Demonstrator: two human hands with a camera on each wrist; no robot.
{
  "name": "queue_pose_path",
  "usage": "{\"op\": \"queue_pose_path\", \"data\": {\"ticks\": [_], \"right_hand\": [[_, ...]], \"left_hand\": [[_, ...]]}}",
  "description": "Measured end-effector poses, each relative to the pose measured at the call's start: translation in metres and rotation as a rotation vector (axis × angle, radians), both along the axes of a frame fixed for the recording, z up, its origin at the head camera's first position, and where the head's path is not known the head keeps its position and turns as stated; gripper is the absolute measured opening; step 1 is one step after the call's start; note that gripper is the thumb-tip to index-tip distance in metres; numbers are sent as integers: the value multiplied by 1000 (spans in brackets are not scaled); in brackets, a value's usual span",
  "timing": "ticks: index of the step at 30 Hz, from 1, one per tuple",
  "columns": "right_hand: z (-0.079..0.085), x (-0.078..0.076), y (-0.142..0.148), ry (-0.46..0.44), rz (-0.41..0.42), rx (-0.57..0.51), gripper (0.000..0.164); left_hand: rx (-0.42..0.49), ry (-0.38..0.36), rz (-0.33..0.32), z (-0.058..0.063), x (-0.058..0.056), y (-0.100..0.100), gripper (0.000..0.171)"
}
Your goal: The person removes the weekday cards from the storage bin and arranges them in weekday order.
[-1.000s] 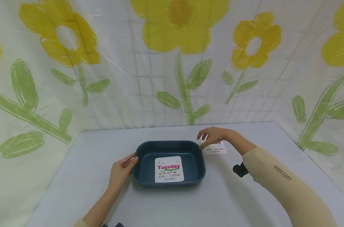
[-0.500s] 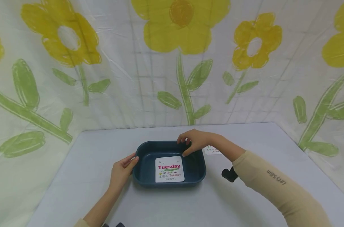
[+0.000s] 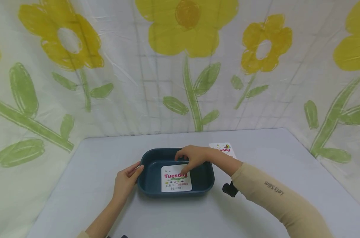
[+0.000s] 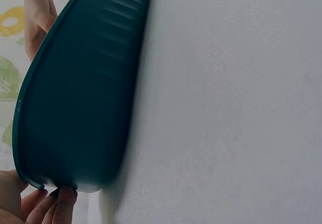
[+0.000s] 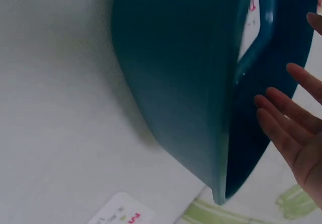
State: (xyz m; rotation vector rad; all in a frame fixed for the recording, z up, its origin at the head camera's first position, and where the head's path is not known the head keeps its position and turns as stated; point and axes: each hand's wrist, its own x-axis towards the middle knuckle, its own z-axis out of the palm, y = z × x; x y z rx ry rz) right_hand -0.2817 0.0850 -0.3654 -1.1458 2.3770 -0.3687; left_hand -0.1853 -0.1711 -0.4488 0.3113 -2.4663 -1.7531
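Note:
A dark teal tray [image 3: 174,194] sits mid-table, with a white "Tuesday" card [image 3: 176,181] lying flat inside it. My left hand [image 3: 134,171] grips the tray's left rim, thumb on top and fingertips [image 4: 60,200] against the outer wall [image 4: 80,93]. My right hand [image 3: 186,164] reaches over the far rim into the tray, its fingertips at the card's upper edge. In the right wrist view those fingers [image 5: 282,113] are spread and nearly straight inside the tray [image 5: 176,83]. A sliver of the "Tuesday" card [image 5: 250,27] shows past the rim.
A second white card with red lettering [image 3: 223,149] lies on the grey table [image 3: 257,152] behind and to the right of the tray, also visible as the card [image 5: 121,215]. A flowered plastic sheet [image 3: 180,66] walls the table on three sides.
My right hand left the card on the table and moved left over the tray, then down to the Tuesday card. The uncovered card now shows fully. The left hand stayed put.

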Motion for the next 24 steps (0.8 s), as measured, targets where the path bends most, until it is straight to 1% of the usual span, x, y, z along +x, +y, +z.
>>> {"op": "queue_pose_path", "data": {"ticks": [4,13,18,21,24], "right_hand": [[-7,1,-4,42,15,22,54],[-25,11,-12,71,-52,53,51],[-35,16,-15,106,-54,63,50],[-41,20,-16,110,-53,65,51],[-46,23,-18,113,-54,73,56]], "left_hand": [[0,2,-1,0,0,-1,48],[14,-2,3,-1,0,0,47],[19,6,2,-1,0,1,47],[7,11,5,-1,0,1,45],[0,14,7,-1,-1,0,45]]}}
